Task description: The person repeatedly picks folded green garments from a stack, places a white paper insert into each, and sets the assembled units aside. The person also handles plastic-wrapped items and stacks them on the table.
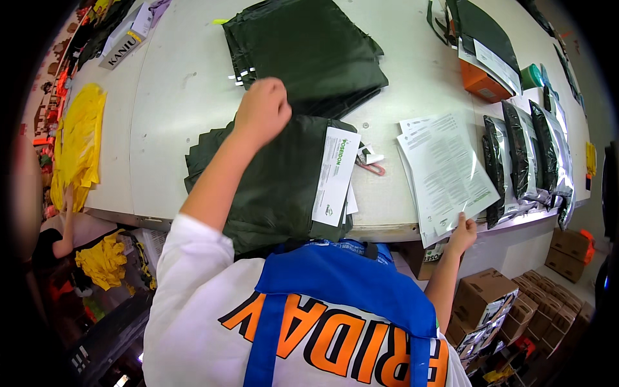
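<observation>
My left hand (264,111) is curled closed above the gap between two stacks of dark green folded garments; whether anything is in it is hidden. The near garment stack (271,184) lies at the table's front edge, with a white printed card (335,174) on its right part. Beyond it sits the far garment stack (300,48), with small white tags at its left corner. My right hand (463,233) pinches the front edge of a printed paper sheet (451,171), which lies over other sheets. Between stack and sheets lies a small pinkish-handled tool (371,169), perhaps snippers.
Several packed plastic bags (519,155) line the table's right side, near an orange box (485,82) bearing dark green material. A yellow garment (82,142) lies at the left, where another person's arm (66,222) reaches in. Cardboard boxes (483,297) stand below right.
</observation>
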`<state>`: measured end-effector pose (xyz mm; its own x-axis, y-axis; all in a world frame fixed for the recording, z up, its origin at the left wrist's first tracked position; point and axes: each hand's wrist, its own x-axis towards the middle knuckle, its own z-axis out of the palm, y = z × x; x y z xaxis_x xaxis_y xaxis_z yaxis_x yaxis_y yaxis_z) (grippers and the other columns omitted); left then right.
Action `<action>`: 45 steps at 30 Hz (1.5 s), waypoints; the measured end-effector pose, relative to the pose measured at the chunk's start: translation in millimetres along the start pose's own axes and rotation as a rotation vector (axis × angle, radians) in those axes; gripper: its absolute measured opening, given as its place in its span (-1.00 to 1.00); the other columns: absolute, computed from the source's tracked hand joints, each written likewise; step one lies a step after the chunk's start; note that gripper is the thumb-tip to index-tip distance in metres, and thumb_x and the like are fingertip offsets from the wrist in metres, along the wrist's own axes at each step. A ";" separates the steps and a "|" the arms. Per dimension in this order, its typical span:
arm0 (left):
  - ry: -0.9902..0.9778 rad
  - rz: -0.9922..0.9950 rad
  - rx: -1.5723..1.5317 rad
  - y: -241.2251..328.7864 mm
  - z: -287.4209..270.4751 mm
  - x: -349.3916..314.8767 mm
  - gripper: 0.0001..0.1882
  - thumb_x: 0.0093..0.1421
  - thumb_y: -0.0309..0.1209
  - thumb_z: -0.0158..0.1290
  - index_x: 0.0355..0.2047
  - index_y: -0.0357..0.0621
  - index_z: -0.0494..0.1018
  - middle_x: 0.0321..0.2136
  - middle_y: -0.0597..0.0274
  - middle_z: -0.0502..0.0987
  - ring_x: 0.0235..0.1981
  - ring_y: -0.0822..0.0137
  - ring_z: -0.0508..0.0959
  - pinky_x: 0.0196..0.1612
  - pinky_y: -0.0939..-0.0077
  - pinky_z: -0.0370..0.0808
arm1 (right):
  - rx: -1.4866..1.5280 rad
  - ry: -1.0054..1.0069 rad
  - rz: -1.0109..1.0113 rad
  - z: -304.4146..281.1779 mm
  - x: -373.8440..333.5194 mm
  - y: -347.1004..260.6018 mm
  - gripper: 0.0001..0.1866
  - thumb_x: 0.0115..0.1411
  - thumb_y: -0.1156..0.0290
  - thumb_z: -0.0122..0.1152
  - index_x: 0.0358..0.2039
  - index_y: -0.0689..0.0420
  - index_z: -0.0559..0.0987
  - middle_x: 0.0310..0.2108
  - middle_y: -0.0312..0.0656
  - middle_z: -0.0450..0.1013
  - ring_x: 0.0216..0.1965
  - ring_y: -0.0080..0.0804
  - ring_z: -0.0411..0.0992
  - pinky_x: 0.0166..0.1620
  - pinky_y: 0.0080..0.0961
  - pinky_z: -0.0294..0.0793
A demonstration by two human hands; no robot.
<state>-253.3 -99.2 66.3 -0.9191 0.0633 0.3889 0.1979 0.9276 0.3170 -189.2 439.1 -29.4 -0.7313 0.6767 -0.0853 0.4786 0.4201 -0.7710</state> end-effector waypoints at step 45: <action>-0.335 -0.423 -0.583 99.6 3.7 -112.0 -0.93 0.05 -0.48 0.02 -0.48 -0.21 0.37 -0.51 0.14 0.39 -0.51 0.20 0.44 -0.43 0.39 0.38 | 0.005 -1.099 -0.213 95.4 -154.7 -123.9 -0.82 0.16 0.34 0.21 -0.40 0.21 0.54 -0.64 -0.32 0.31 -0.57 -0.62 0.19 -0.50 -0.58 0.22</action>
<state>-131.9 -12.5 51.1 -0.9913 -0.0581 -0.1178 -0.1300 0.5607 0.8177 -181.7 224.6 19.1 -0.8311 -0.3117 -0.4605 0.2921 0.4600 -0.8385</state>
